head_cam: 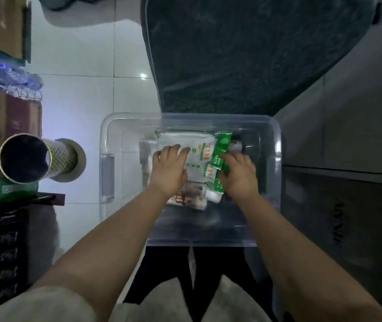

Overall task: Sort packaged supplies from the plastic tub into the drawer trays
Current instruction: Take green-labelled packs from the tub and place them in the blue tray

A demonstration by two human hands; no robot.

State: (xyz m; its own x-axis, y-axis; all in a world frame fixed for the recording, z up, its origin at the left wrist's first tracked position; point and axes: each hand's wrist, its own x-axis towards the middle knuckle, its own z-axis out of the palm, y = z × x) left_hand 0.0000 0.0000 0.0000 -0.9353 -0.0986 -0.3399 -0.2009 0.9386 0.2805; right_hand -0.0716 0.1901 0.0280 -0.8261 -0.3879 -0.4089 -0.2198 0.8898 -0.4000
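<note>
A clear plastic tub (106, 140) stands on the floor in front of me with packaged supplies inside. My left hand (168, 169) lies flat on a large white pack with green print (197, 149). My right hand (240, 174) grips a narrow green and white packet (220, 152) at the white pack's right edge. A smaller white pack with red print (191, 198) lies nearer me, partly under my left wrist. More items at the tub's far right are too hidden to tell.
A dark green mat (243, 54) lies beyond the tub on the white tiled floor. A grey drawer cabinet (338, 217) stands at the right. At the left are a cylindrical filter (41, 159), cardboard boxes (1, 26) and a dark crate (6, 252).
</note>
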